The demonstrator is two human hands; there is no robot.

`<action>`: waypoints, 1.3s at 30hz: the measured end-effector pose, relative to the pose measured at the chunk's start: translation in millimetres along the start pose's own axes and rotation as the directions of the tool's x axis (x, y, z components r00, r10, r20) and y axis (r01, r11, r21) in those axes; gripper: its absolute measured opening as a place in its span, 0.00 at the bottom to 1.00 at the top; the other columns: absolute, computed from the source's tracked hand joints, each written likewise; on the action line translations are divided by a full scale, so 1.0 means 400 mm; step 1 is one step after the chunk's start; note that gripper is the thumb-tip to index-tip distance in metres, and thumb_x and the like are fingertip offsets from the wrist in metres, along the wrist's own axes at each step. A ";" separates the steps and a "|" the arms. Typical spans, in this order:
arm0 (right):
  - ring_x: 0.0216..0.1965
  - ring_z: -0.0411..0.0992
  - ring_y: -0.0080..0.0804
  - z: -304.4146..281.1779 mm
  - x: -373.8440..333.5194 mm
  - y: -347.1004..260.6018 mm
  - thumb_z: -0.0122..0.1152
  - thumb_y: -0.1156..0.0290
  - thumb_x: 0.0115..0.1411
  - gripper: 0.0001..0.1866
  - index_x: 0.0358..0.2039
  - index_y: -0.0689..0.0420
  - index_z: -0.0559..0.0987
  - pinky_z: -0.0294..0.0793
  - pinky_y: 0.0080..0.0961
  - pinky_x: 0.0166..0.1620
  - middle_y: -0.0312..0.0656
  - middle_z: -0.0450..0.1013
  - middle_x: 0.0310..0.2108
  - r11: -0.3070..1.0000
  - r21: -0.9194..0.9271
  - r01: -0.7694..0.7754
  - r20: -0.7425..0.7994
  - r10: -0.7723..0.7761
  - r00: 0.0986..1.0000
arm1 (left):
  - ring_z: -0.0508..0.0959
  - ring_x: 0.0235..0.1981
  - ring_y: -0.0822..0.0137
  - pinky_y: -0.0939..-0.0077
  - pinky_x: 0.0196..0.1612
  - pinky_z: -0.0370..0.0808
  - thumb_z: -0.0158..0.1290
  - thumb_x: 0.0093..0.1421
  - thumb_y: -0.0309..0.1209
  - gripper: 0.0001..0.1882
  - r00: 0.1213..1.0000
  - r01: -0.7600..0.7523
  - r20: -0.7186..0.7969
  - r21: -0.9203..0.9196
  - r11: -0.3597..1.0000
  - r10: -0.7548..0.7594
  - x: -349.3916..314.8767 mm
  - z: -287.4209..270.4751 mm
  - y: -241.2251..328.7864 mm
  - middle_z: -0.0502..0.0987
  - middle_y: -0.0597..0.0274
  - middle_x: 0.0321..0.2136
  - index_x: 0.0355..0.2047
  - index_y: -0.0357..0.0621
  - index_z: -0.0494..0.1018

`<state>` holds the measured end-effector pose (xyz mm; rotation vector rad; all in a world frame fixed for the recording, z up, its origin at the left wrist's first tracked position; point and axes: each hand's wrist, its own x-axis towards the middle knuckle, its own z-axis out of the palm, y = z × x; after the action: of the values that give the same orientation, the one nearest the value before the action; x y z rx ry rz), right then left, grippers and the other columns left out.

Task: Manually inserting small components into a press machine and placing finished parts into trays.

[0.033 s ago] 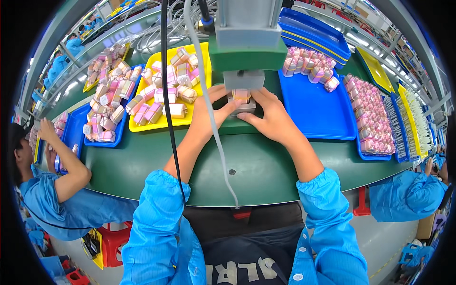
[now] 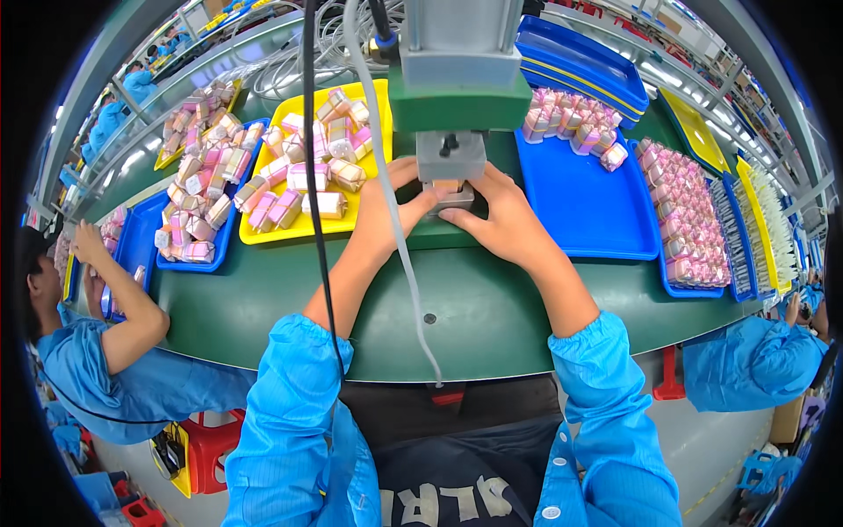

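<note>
A broad, smooth green worktable (image 2: pixel 492 316) with a curved front edge fills the middle of the view. At twelve o'clock a boxy grey metal press (image 2: pixel 457 53) stands on a green block, its small grey head hanging down over the table. At two o'clock lies a glossy blue plastic tray (image 2: pixel 588 206), rectangular and shallow, with a cluster of small pink-and-cream wrapped blocks (image 2: pixel 575 123) at its far end. At ten o'clock a yellow tray (image 2: pixel 303 230) of the same shape carries more of these little blocks (image 2: pixel 307 176), scattered loosely. A black cable (image 2: pixel 314 220) and a pale translucent hose (image 2: pixel 399 237) hang down across the table from twelve o'clock. The left hand (image 2: pixel 386 211) and right hand (image 2: pixel 505 220), bare below crinkled blue sleeves, meet just under the press head at the centre; fingers of both are drawn together, pinching from either side a small tan block (image 2: pixel 446 187) that sits directly under the press head on a grey fixture. At nine o'clock another person in blue (image 2: pixel 105 369) leans an arm on the table.
</note>
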<state>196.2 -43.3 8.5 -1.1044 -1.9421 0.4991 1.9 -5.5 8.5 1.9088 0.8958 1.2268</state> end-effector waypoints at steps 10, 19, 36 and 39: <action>0.58 0.65 0.53 -0.026 -0.003 -0.009 0.70 0.68 0.52 0.34 0.60 0.56 0.69 0.61 0.44 0.60 0.48 0.67 0.60 0.999 -0.034 -0.042 0.053 0.043 0.998 | 0.78 0.47 0.62 0.68 0.54 0.70 0.63 0.55 0.36 0.21 0.994 0.096 0.056 -0.069 0.993 -0.092 0.009 0.011 0.005 0.80 0.54 0.44 0.46 0.38 0.78; 0.59 0.66 0.52 -0.297 0.009 0.257 0.68 0.73 0.51 0.33 0.59 0.58 0.70 0.65 0.38 0.61 0.54 0.68 0.57 0.875 -0.425 -0.233 -0.563 -0.054 0.825 | 0.78 0.47 0.64 0.70 0.53 0.71 0.66 0.53 0.39 0.28 0.991 0.130 -0.009 -0.093 0.987 -0.131 0.021 -0.004 0.010 0.80 0.51 0.45 0.49 0.34 0.76; 0.49 0.74 0.38 -0.253 0.019 0.171 0.70 0.79 0.49 0.31 0.54 0.58 0.70 0.73 0.34 0.53 0.45 0.75 0.45 0.951 -0.205 -0.232 -0.456 0.117 0.882 | 0.67 0.55 0.44 0.50 0.58 0.61 0.60 0.49 0.20 0.34 0.822 -0.010 -0.424 0.658 0.753 0.381 0.032 -0.121 -0.045 0.69 0.48 0.53 0.59 0.49 0.70; 0.49 0.73 0.31 -0.150 0.024 0.028 0.71 0.79 0.47 0.36 0.58 0.58 0.69 0.71 0.29 0.56 0.43 0.75 0.45 0.924 0.338 -0.181 -0.156 0.244 0.957 | 0.70 0.53 0.47 0.57 0.57 0.65 0.57 0.52 0.21 0.28 0.868 -0.155 -0.338 0.509 0.847 0.363 0.025 -0.074 -0.038 0.72 0.48 0.49 0.55 0.42 0.71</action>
<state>248.3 -32.7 40.3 -1.1109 -1.5125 0.7668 -25.4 16.2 9.9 2.2413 1.2798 1.7709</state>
